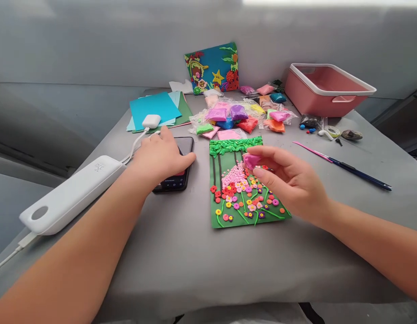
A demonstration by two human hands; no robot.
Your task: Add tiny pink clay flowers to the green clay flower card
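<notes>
My right hand (289, 180) pinches a lump of pink modelling clay (251, 161) between thumb and fingertips, above a decorated green card (228, 216). On the card are clay flowers, dark trunks, a patch of pink dots and a green leafy band along the top. Lying over a black phone (186, 148), my left hand (161, 155) has its thumb spread to the right, and it hides much of the screen. The left fingertips point toward a small white case (151, 121) and are partly out of sight.
A white power bank (73, 193) with cables lies left. Behind are coloured sheets (154, 108), packets of clay (225, 117), a sea picture (211, 67) and a pink basket (316, 92). A pink-and-blue tool (350, 168) and small items, including a clay-filled black packet (310, 120), lie right.
</notes>
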